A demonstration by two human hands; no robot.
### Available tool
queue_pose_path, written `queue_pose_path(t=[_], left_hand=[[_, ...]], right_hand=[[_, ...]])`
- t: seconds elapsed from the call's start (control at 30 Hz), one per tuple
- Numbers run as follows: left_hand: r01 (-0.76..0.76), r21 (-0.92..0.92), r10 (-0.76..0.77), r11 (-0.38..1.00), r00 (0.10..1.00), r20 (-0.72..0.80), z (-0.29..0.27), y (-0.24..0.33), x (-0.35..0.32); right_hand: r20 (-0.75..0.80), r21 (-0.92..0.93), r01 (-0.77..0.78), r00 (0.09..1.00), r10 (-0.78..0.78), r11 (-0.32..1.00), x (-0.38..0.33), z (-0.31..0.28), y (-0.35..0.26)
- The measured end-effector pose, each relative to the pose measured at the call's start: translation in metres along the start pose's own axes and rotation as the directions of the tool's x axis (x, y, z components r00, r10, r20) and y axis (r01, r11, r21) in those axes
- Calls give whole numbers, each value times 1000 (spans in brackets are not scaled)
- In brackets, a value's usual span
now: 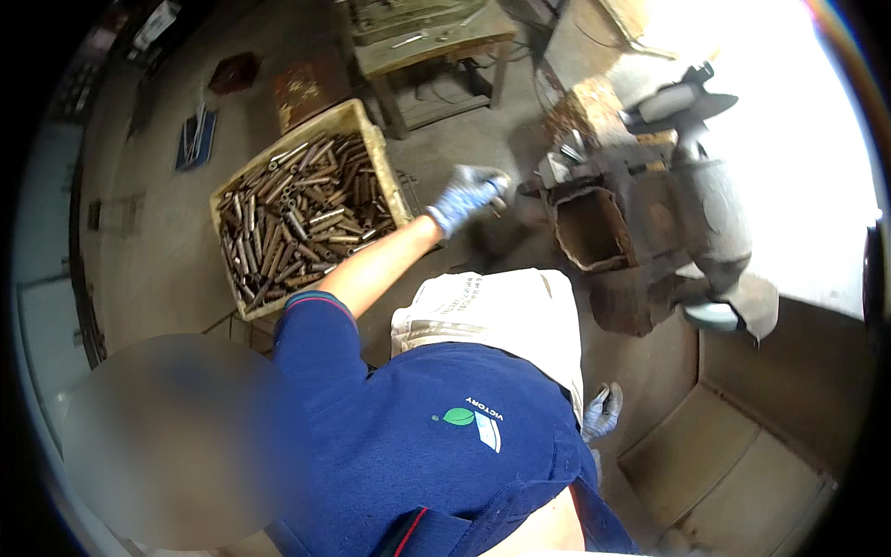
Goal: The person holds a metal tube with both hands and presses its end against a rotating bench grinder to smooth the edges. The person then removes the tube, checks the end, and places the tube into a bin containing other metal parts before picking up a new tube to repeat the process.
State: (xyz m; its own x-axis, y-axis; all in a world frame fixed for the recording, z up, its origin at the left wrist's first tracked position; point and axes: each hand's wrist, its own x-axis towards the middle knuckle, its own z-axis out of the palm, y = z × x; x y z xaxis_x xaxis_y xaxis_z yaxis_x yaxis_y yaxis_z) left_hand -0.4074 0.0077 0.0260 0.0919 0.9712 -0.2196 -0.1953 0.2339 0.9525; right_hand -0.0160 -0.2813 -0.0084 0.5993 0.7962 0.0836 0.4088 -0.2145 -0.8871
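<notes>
My left hand, in a blue-grey glove, reaches forward with its fingers closed on what looks like a short metal tube, held just left of a rusty machine. The tube itself is mostly hidden by the glove. A yellow crate full of several rusty metal tubes lies on the floor to the left of that arm. My right hand, also gloved, hangs low beside my hip, fingers loosely apart and holding nothing. A white apron covers my lap.
The machine has a rusty square opening and a grey motor housing. A wooden bench stands at the back, with a rusty plate and a blue object on the concrete floor. Glare whitens the upper right.
</notes>
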Motion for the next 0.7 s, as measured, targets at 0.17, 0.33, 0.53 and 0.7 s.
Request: queue_pose_path(t=[0.17,0.33,0.53,0.7], left_hand=[[-43,178,126,983,864,-487,-152,10,-16],[253,578,58,776,884,-464,-280,-48,-30],[369,806,-59,464,920,-387,-264,-46,-10],[473,881,-100,23,878,-468,-254,-39,4]], right_hand=[[64,163,-185,982,177,969,29,32,-1],[167,82,-241,960,225,967,56,47,-28],[131,72,-286,952,275,956,64,53,-23],[123,76,-267,959,256,961,59,49,-27]])
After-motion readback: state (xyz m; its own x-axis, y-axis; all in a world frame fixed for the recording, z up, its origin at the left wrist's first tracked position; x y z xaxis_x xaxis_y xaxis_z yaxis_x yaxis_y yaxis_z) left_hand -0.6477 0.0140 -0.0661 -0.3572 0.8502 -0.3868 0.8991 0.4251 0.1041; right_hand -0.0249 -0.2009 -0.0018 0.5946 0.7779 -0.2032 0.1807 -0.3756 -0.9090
